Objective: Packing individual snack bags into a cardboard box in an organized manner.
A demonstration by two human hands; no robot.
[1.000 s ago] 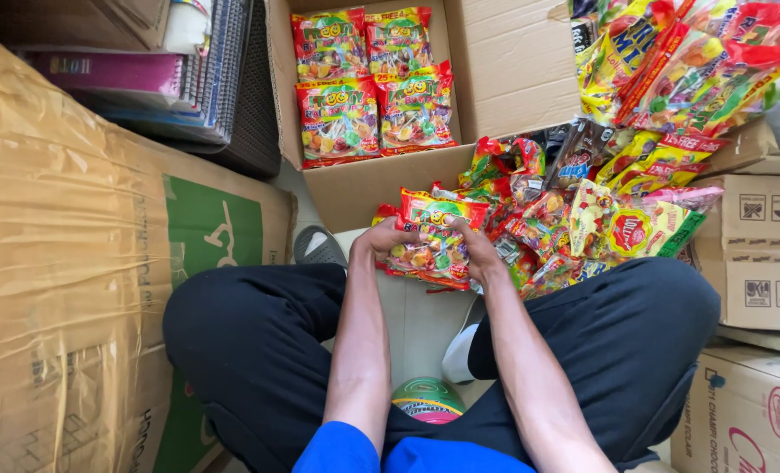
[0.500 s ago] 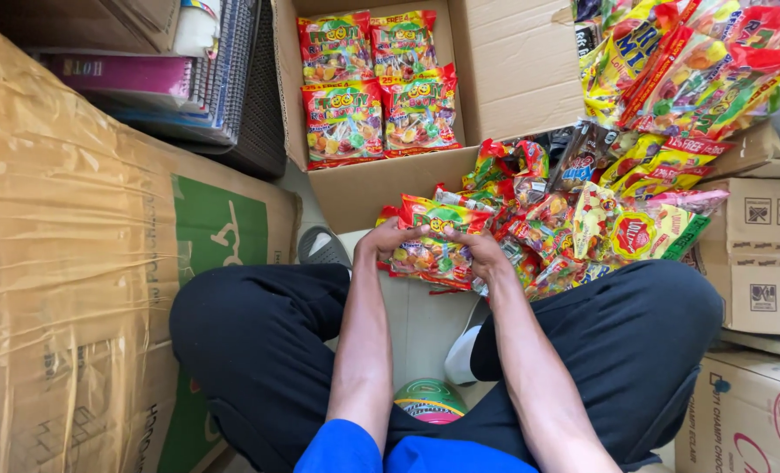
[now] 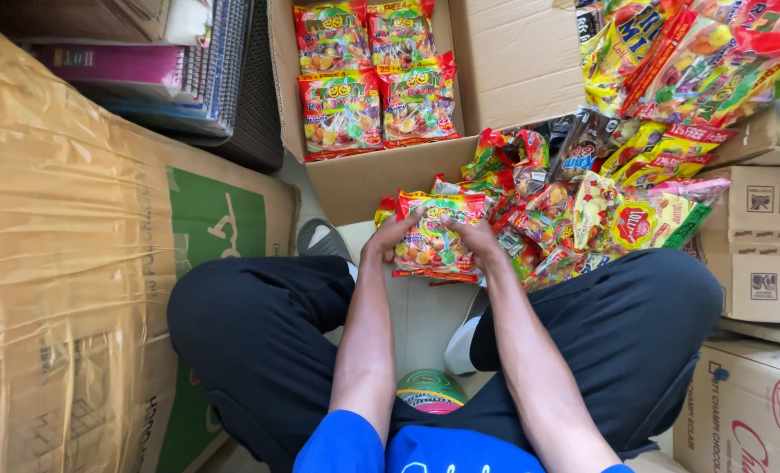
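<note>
Both hands – left hand (image 3: 390, 238), right hand (image 3: 476, 236) – have fingers clamped on a colourful plastic candy bag (image 3: 434, 238); beyond the fingers, the open brown cardboard box (image 3: 381, 175) – grip evenly.

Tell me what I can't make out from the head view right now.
- Candy bag stack: how many bags; both hands cover its sides, left hand, right hand.
- Fingertips of each grip: tucked behind the stack.
- Open carton: its depth; the four candy bags inside cover the bottom.
- Loose packet heap: overlaps itself, cut off by the top edge.
- Round green object: half hidden between the arms.
</note>
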